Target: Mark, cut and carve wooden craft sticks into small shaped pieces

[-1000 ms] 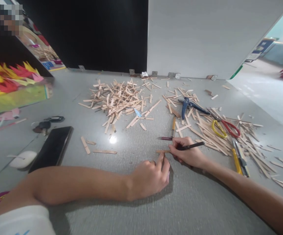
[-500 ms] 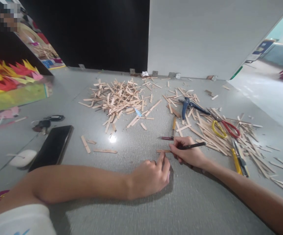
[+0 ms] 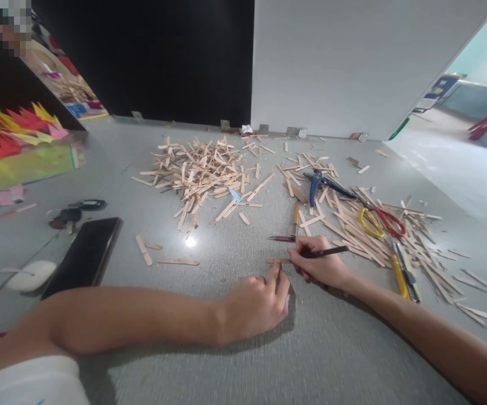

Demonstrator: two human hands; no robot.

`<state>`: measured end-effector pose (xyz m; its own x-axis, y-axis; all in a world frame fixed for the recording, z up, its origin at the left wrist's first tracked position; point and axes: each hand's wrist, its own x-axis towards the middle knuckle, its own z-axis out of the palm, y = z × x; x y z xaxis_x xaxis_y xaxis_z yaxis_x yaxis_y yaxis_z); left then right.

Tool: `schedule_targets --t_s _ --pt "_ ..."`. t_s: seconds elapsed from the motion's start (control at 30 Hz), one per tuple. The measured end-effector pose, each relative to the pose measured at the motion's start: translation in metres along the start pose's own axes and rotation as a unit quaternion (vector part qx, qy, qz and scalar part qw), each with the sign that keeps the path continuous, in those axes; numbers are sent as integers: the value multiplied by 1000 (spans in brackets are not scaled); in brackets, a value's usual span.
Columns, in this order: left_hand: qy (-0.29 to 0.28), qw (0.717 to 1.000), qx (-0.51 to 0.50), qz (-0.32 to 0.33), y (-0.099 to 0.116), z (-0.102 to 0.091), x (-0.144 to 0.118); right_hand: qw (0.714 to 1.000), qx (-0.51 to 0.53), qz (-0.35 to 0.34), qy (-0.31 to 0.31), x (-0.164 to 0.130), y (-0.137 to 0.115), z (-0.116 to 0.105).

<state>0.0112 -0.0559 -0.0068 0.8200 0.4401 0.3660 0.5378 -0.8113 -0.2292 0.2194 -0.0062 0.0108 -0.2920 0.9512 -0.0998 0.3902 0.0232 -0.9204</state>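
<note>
The grey worktop (image 3: 235,365) runs back to a white wall panel (image 3: 332,62) at twelve o'clock and drops off along its right edge at two o'clock; its bare room lies at six o'clock, nearest the person. A heap of wooden sticks (image 3: 197,171) sits at eleven o'clock, a second scatter with scissors (image 3: 380,222) at two o'clock, a black phone (image 3: 84,256) at nine o'clock. The left hand (image 3: 256,306) is loosely curled, fingertip pressing a single short stick (image 3: 278,261) flat at the centre. The right hand (image 3: 321,264) is clamped on a dark pen (image 3: 327,252), tip at that stick's right end
</note>
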Motion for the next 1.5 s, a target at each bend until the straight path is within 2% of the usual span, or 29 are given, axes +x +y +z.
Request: schedule_targets --t_s 0.67,1.0,1.27,1.5 --pt "-1 1000 6 5 -1 -1 0 1000 5 -5 -4 -1 -3 -1" --pt "14 1000 -3 4 -2 -3 2 999 43 31 -10 1 -3 0" --pt "9 1000 -9 -1 -2 -4 2 998 47 29 -11 1 -4 0" --pt "30 1000 5 2 -1 -4 2 999 29 19 -7 0 -4 2"
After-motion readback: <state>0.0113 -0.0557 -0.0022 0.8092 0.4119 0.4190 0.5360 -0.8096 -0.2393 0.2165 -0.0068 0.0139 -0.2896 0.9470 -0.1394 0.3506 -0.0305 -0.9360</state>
